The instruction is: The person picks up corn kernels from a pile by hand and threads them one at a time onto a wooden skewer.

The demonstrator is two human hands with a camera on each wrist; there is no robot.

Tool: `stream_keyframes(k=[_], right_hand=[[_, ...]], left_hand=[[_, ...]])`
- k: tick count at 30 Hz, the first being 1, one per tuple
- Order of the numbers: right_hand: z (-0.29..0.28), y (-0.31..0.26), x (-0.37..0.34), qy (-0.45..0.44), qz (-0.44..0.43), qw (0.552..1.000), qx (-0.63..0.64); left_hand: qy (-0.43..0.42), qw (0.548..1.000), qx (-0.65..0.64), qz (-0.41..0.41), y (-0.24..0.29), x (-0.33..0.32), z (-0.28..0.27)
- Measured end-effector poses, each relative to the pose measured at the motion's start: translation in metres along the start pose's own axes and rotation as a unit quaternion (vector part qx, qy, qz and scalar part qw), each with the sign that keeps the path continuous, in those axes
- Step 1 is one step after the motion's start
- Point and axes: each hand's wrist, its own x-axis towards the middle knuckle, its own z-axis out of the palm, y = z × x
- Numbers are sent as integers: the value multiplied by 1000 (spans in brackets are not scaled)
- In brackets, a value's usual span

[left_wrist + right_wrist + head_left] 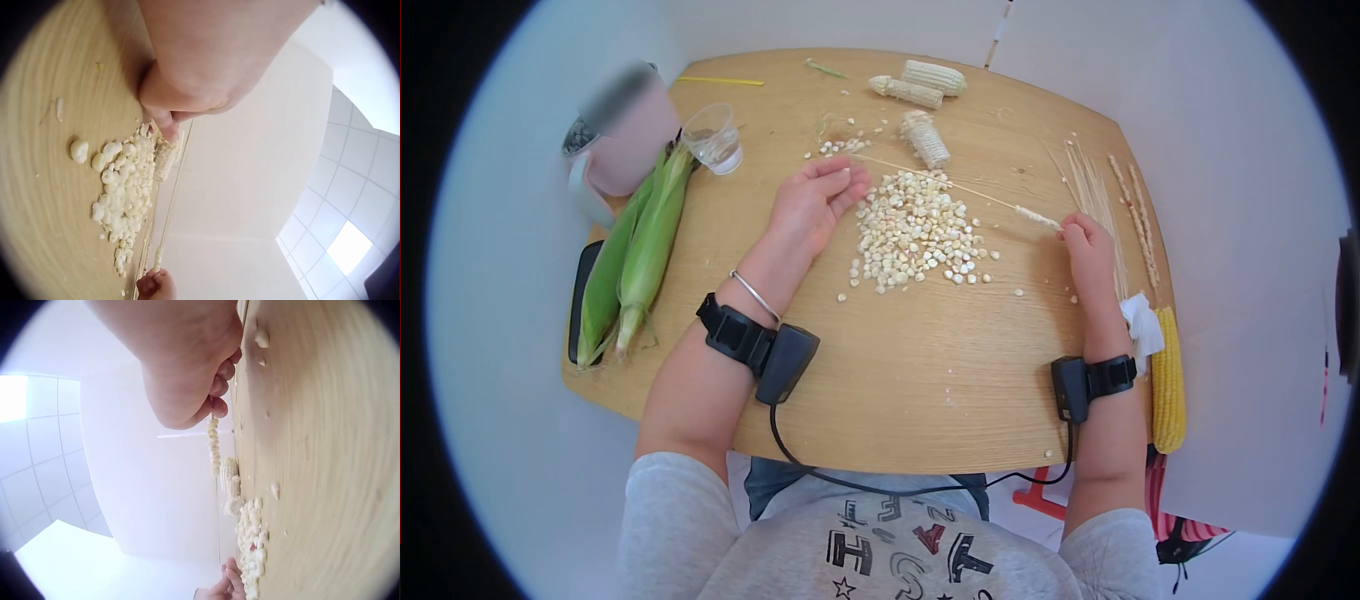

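My right hand (pixel 1088 250) pinches one end of a thin pale straw (pixel 975 188) at the right of the table. White corn kernels are threaded in a row (pixel 214 447) on it, close to my fingers. The straw slants across the heap of loose kernels (pixel 915 235) toward my left hand (pixel 815 200). That hand is at the heap's upper left edge, palm partly turned up and fingers loosely bent, with nothing visible in it. Just beyond the straw lies a stripped corn cob (pixel 925 138).
Green husked ears (pixel 645 250), a clear cup (pixel 713 138) and a pink mug (pixel 635 140) stand left. More cobs (pixel 933 78) lie at the back. Loose straws (pixel 1090 185), threaded strands (pixel 1145 220), a tissue (pixel 1140 325) and a yellow ear (pixel 1167 380) line the right edge.
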Motion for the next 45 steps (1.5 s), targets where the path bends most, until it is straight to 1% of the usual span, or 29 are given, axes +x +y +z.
stream_keyframes(k=[2,4,11,13,23,25,29,31,34,41,43,45], right_hand=[[0,1,0,8,6,1000,3],[-1,6,1,-10,4,1000,-7],[-1,7,2,-17,-5,1000,-16],[0,2,0,-12,1,1000,-18],[-1,5,2,-22,-2,999,-32],[-1,5,2,-20,0,999,-35],[-1,5,2,-21,4,999,-40],[-2,6,2,-21,4,998,-54],[-1,5,1,-10,-4,998,-55],[-2,1,0,-14,3,998,-59],[-2,1,0,-10,2,998,-67],[-2,2,0,-9,3,998,-66]], left_hand=[[10,1000,10,3,3,2,-1],[24,1000,5,3,6,2,-3],[27,1000,13,7,5,4,-2],[45,999,15,16,5,2,0],[29,999,28,28,4,1,-1],[26,997,61,35,4,1,-1],[29,995,81,41,2,1,-1],[26,990,124,60,2,1,-1],[25,988,141,66,2,-1,0],[14,983,172,64,1,-1,-1],[1,976,207,64,2,-1,-1],[-2,975,214,57,3,-1,0]])
